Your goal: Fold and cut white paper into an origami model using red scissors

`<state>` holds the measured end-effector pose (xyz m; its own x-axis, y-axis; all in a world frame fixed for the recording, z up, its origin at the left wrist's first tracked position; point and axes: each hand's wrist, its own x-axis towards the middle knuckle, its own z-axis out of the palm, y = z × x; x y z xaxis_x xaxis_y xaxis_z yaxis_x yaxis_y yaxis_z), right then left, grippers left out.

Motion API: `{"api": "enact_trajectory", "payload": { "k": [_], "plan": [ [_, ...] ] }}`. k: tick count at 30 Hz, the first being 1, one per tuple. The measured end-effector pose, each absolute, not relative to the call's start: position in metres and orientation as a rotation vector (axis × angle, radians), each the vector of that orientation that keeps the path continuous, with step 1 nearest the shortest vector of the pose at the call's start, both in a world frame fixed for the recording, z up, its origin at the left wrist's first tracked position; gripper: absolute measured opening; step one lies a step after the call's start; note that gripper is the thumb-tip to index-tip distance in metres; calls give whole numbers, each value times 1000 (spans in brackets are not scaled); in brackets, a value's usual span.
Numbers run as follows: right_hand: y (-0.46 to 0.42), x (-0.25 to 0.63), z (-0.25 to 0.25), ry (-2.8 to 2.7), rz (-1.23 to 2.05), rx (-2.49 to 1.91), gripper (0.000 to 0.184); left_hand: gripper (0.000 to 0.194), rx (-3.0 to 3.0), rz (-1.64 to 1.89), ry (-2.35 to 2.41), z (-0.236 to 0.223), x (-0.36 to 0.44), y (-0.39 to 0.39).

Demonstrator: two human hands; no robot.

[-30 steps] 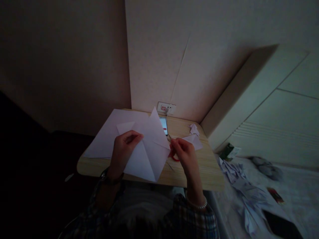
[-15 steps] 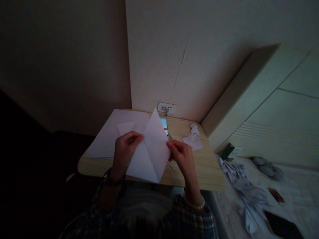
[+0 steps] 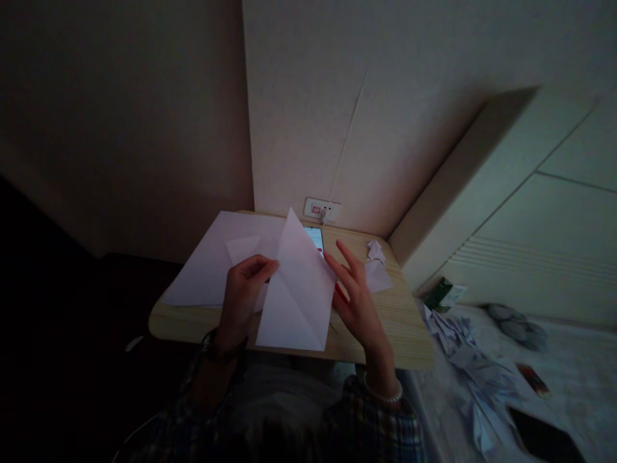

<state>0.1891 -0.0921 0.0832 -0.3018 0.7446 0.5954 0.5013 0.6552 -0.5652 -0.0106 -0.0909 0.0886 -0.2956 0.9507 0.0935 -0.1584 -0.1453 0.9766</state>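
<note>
A creased sheet of white paper (image 3: 301,289) is held up over the small wooden table, its pointed corner upward. My left hand (image 3: 245,283) pinches the sheet's left edge between thumb and fingers. At the right edge, my right hand (image 3: 354,289) has its fingers spread, with fingertips touching or very near the paper; I cannot tell which. A bit of red handle (image 3: 340,292) shows behind the right hand, mostly hidden by it. Past the sheet lies a phone (image 3: 315,238) with its screen lit, partly covered by the paper.
White sheets (image 3: 207,273) lie at the left of the wooden table (image 3: 395,334). Small folded papers (image 3: 376,251) sit at its back right. A wall socket (image 3: 322,209) holds a plug. On the bed are crumpled papers (image 3: 457,347), a grey item (image 3: 515,325) and a dark flat object (image 3: 544,434).
The sheet has turned slightly, its top point shifting left and its lower edge levelling. My right hand has gone from pinching the right edge to spread fingers. My left hand keeps its pinch.
</note>
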Motion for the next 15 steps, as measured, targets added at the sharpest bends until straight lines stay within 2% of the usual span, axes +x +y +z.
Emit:
{"api": "enact_trajectory", "payload": {
  "k": [3, 6, 12, 15],
  "plan": [
    [-90, 187, 81, -2022, 180, -901, 54, 17, 948, 1480, 1159, 94, -7, -95],
    [-91, 186, 82, -2003, 158, -846, 51, 19, 949, 1401, 1155, 98, -7, -96],
    [-95, 184, 85, -1816, 445, -898, 34, 23, 1226, 1556, 1173, 93, -16, -91],
    [-96, 180, 84, -1654, 601, -1107, 19, 37, 1300, 1588, 1138, 90, -15, -90]
  ]
}}
